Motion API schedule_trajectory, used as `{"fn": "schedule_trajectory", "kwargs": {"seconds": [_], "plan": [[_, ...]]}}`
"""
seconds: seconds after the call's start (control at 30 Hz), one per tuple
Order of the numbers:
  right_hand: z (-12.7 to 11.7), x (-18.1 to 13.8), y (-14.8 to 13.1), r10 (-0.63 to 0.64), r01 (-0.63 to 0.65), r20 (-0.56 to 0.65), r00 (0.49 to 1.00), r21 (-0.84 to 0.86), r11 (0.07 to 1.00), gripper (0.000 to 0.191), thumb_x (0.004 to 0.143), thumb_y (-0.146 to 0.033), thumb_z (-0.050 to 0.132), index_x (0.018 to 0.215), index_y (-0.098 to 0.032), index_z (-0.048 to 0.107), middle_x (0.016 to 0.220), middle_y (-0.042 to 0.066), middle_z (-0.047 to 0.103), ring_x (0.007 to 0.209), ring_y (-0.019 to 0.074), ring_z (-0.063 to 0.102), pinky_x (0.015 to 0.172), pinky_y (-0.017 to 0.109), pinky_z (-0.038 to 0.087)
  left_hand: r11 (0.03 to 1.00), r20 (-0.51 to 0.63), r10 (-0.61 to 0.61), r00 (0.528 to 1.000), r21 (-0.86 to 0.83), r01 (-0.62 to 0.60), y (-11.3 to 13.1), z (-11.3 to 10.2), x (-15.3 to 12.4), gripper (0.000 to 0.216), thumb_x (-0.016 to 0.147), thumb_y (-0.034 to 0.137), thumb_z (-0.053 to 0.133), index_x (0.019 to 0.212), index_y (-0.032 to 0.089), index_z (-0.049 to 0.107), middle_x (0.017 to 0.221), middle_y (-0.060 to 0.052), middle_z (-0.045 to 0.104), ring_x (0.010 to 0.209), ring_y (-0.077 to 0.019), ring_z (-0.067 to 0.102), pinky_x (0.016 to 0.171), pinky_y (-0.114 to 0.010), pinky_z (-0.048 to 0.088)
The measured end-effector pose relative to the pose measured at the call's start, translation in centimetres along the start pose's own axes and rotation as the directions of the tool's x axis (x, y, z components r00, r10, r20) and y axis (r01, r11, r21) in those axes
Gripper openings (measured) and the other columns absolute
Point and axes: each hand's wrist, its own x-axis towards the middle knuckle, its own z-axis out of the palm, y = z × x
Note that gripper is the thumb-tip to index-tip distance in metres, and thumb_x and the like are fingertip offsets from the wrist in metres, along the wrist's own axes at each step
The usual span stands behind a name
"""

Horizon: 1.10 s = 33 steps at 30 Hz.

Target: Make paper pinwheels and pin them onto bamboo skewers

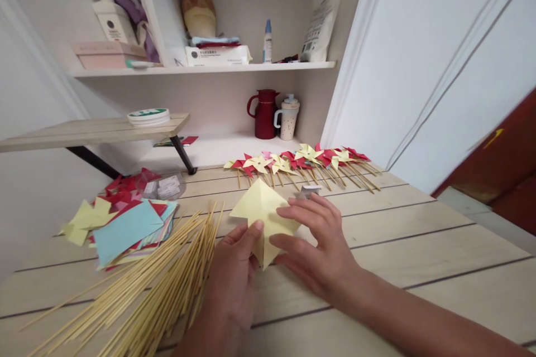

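Observation:
A pale yellow folded paper square (260,206) lies on the wooden table (419,245) in front of me. My left hand (234,270) pinches its near lower edge, thumb on top. My right hand (318,242) rests flat on the paper's right side with fingers stretched out and pressing down. A heap of thin bamboo sticks (154,284) lies just left of my left hand. A row of finished red and yellow paper pinwheels on sticks (301,164) lies across the far side of the table.
A pile of coloured paper sheets (125,226) sits at left, with a clear plastic container (165,185) behind it. A small white object (310,191) lies beyond my right hand. A red jug (264,114) and white mug (288,118) stand in the alcove under shelves.

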Motion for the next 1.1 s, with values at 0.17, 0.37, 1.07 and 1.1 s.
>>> {"fn": "schedule_trajectory", "kwargs": {"seconds": [0.17,0.37,1.07,1.1], "plan": [[-0.4,0.3,0.0,0.08,-0.077,-0.015,0.997,0.139,0.987,0.008,0.085,-0.016,0.068,0.087,-0.024,0.067,0.127,0.006,0.056,0.121,0.0291,0.05,0.107,0.055,0.033,0.998,0.023,-0.01,1.0,0.07,0.009,-0.4,-0.1,-0.1,0.023,0.066,0.031,0.081,0.081,0.015,0.074,0.071,-0.002,0.067,0.062,-0.0103,0.055,0.059,-0.021,0.044],[-0.4,0.8,0.7,0.316,-0.315,0.048,0.948,0.292,0.903,0.009,0.087,-0.019,0.066,0.08,-0.024,0.068,0.117,0.006,0.062,0.114,0.0268,0.054,0.095,0.048,0.042,0.961,0.005,0.121,0.993,0.25,-0.118,-0.9,-0.3,-0.3,0.022,0.072,0.036,0.076,0.07,0.016,0.068,0.065,0.0,0.061,0.066,-0.012,0.053,0.066,-0.024,0.044],[-0.4,0.9,0.8,0.54,-0.584,0.229,0.81,0.398,0.707,0.012,0.081,-0.028,0.073,0.07,-0.024,0.069,0.107,0.004,0.065,0.105,0.0241,0.059,0.096,0.045,0.041,0.857,0.027,0.193,0.981,0.483,-0.182,-0.3,0.3,-1.0,0.02,0.071,0.038,0.074,0.076,0.018,0.073,0.068,0.001,0.067,0.066,-0.013,0.056,0.063,-0.023,0.042],[-0.4,0.9,0.8,0.534,-0.58,0.232,0.813,0.403,0.708,0.013,0.081,-0.029,0.073,0.069,-0.024,0.069,0.105,0.004,0.065,0.103,0.0238,0.06,0.095,0.044,0.042,0.839,0.03,0.208,0.978,0.508,-0.194,-0.3,0.3,-1.1,0.019,0.072,0.038,0.073,0.074,0.018,0.072,0.066,0.002,0.066,0.064,-0.0125,0.054,0.061,-0.022,0.041]]}}
